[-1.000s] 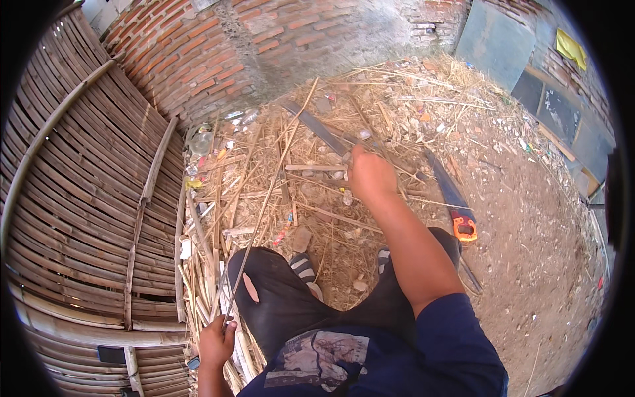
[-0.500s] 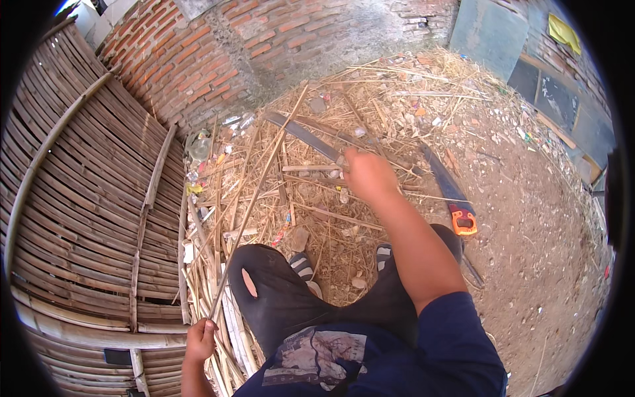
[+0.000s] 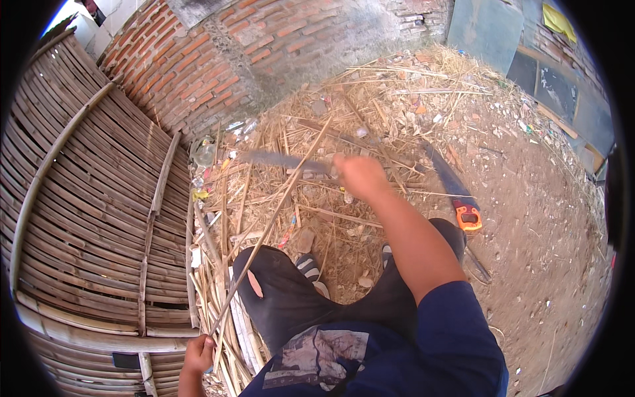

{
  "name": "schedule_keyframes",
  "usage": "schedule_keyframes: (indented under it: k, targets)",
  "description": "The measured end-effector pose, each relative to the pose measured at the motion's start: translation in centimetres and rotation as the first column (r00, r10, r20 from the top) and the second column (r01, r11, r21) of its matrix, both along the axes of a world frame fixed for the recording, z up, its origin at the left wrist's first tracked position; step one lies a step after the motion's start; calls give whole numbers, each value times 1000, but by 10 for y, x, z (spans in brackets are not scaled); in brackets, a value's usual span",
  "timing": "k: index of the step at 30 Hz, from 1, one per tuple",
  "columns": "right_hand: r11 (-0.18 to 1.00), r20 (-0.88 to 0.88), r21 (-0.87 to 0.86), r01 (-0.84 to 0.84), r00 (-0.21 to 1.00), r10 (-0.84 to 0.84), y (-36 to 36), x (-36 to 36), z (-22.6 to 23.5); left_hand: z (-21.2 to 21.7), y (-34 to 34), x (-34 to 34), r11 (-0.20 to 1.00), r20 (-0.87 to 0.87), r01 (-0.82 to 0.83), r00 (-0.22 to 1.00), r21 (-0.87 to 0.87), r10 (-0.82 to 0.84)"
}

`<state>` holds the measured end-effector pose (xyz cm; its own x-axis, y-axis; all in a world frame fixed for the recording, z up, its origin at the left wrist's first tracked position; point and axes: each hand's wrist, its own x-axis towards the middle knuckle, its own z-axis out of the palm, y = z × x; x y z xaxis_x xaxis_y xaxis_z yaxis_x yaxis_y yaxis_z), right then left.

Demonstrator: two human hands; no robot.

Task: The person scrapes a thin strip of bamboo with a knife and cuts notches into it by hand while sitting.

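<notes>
My right hand [image 3: 362, 176] is closed round the handle of a machete, whose grip is mostly hidden by the fingers. The machete's long blade [image 3: 281, 160] points left, smeared by motion, and meets or crosses a long bamboo strip [image 3: 274, 218] in this view; I cannot tell whether they touch. At the lower left, my left hand [image 3: 197, 354] grips the near end of that strip. The strip slants up and away past my left knee, its far end raised toward the brick wall.
A handsaw [image 3: 451, 180] with an orange handle lies on the dirt at right. Bamboo pieces [image 3: 231, 331] are heaped beside my left leg. A slatted bamboo wall [image 3: 86, 198] stands at left, a brick wall [image 3: 264, 53] beyond. Straw and litter cover the ground ahead.
The machete blade has swung down toward me, now lying more level to the left. The bamboo strip's far end has shifted right and nearer. My left hand keeps its hold.
</notes>
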<state>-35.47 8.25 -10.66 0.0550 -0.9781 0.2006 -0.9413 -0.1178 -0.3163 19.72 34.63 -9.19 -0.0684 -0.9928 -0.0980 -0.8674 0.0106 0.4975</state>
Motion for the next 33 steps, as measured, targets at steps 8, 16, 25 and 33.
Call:
schedule_keyframes:
  k: [8, 16, 25, 33]
  targets:
    - [987, 180, 15, 161, 970, -161, -7, -34, -18, 10, 4, -7, 1000, 50, 13, 999, -3, -13]
    - [997, 79, 23, -68, 995, 66, 20, -6, 6, -15, 2, 13, 999, -34, 7, 999, 51, -5]
    - [912, 499, 89, 401, 774, -389, -26, -68, -43, -10, 4, 6, 989, 110, -6, 994, -151, 23]
    - [938, 963, 187, 292, 133, -233, -2, -78, -2, -10, -20, -64, 933, 388, -4, 909, -360, 154]
